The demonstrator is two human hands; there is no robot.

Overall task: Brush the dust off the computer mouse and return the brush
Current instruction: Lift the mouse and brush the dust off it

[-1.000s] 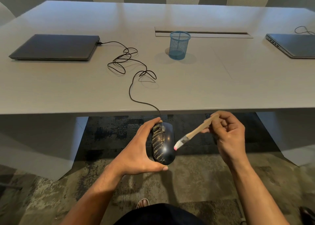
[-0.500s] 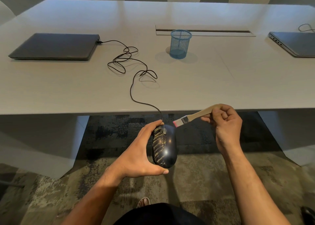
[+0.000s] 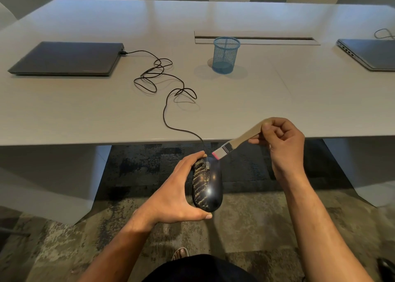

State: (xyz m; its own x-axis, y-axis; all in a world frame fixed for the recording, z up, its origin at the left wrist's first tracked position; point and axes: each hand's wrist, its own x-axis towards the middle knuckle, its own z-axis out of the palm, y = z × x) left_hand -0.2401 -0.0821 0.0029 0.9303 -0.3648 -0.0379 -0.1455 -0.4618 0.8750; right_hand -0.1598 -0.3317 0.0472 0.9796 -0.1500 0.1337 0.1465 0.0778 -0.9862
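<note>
The left hand (image 3: 171,198) grips the mouse (image 3: 207,185) from its left side, thumb at the near end and fingertips at the far end, holding it in the air below the worktop (image 3: 256,102) edge and above the carpet (image 3: 245,224). Yellowish dust streaks the mouse's left half; the right half looks glossy. The right hand (image 3: 282,145), up and to the right of the left hand, pinches the wooden handle of the brush (image 3: 237,141), which slants down to the left so that its pink bristles reach the mouse's far end, just beside the left fingertips. The cable (image 3: 164,115) runs from the mouse up over the worktop to a closed laptop (image 3: 66,58) far beyond the left hand. A blue mesh cup (image 3: 226,55) stands well beyond both hands.
</note>
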